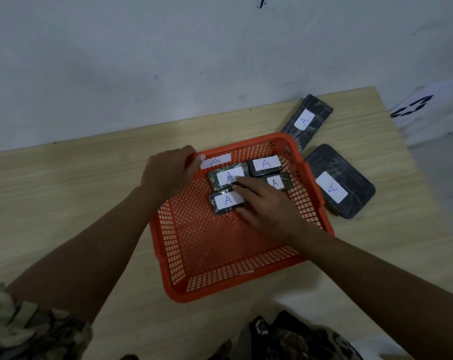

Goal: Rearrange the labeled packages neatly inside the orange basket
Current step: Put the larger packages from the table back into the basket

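Observation:
An orange mesh basket (215, 279) sits on the wooden table, with a white "A" label (215, 161) on its far rim. Inside, at the far end, lie several small dark packages with white "A" labels: one at far right (264, 165), one in the middle (226, 178), one nearer me (225, 202), and one (278, 181) partly under my fingers. My left hand (169, 174) grips the basket's far left rim. My right hand (265, 206) rests inside the basket, fingers spread over the packages, thumb beside the near one.
Two larger dark packages with "A" labels lie on the table outside the basket: a long one (307, 119) behind it and a wide one (340, 180) to its right. A pale wall runs along the table's far edge (142, 129).

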